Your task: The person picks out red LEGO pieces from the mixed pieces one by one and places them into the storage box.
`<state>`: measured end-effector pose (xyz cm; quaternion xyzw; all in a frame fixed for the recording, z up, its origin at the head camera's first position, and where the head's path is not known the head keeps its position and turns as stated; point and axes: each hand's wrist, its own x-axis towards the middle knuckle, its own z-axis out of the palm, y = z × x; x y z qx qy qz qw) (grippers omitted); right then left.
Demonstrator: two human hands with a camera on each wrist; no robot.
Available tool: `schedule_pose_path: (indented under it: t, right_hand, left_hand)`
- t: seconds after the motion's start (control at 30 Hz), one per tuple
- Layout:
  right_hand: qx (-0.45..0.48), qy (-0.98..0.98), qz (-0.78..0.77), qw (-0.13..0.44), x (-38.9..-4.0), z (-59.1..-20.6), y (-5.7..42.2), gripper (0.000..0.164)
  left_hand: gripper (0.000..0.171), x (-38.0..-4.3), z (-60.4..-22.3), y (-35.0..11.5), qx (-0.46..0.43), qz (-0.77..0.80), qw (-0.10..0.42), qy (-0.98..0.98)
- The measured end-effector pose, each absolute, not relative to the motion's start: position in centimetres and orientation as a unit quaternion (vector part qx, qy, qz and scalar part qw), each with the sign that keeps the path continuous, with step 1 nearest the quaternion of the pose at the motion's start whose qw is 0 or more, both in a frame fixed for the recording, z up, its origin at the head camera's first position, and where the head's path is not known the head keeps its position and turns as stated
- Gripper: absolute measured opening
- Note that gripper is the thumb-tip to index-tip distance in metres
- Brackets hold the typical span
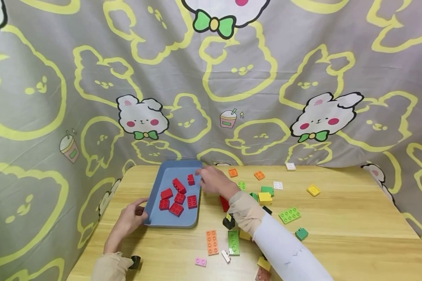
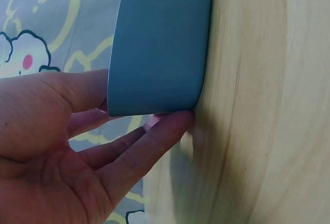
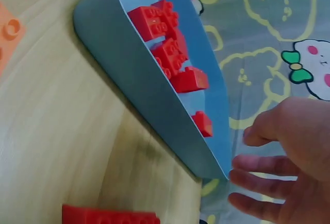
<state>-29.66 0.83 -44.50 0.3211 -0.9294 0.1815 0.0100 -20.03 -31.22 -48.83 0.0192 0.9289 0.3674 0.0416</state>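
A blue-grey tray (image 1: 154, 212) stands at the left of the table with several red building bricks (image 1: 176, 209) inside. My left hand (image 1: 129, 218) grips its near left corner, with the thumb at the rim and the fingertips low on the wall in the left wrist view, near the tabletop. My right hand (image 1: 214, 180) is at the tray's far right side, its bent fingers (image 3: 263, 183) right by the rim in the right wrist view. Nothing shows between the thumb and fingers. Another red brick (image 1: 224, 203) lies on the table, partly covered by the right forearm.
Loose bricks lie right of the tray, including an orange one (image 1: 212, 242), a long green one (image 1: 233, 242), a light green one (image 1: 290, 215) and a yellow one (image 1: 313, 190). A patterned grey curtain (image 1: 183, 78) hangs behind the wooden table (image 1: 355, 242).
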Motion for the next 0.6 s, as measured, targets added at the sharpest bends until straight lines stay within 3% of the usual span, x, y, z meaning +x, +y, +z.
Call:
schedule_pose_path:
  t: [0.6]
  right_hand:
    - [0.309,-0.94,0.14,-0.041,-26.4,-45.1,5.4,0.034]
  left_hand:
    - [0.055,-20.1,-49.1,-31.2,0.019,0.364,0.04,0.93]
